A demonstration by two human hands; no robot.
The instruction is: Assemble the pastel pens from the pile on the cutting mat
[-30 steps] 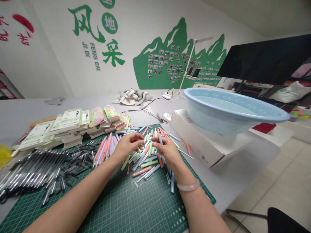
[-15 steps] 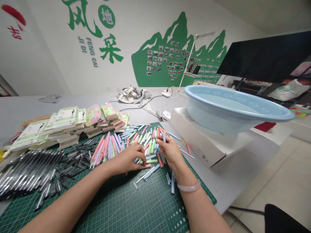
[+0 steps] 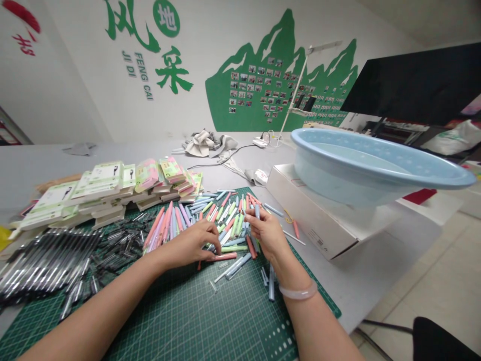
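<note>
My left hand is low over the front of the pen pile, its fingers curled down and closed at one end of a red pen barrel. My right hand pinches a light blue pen part upright between thumb and fingers, at the pile's right side. Beneath and between both hands spreads a heap of loose pen parts in red, green, blue and white. Several blue barrels and a small clear piece lie in front on the green cutting mat.
Pink and purple pens fan out left of the heap. Black pens lie in rows farther left, below stacked paper boxes. A large blue basin rests on a white carton at right. Cloths lie behind.
The view has shifted slightly. My left hand has drawn a little left, and more of the red barrel shows beside its fingers. My right hand keeps its pinch on the blue part.
</note>
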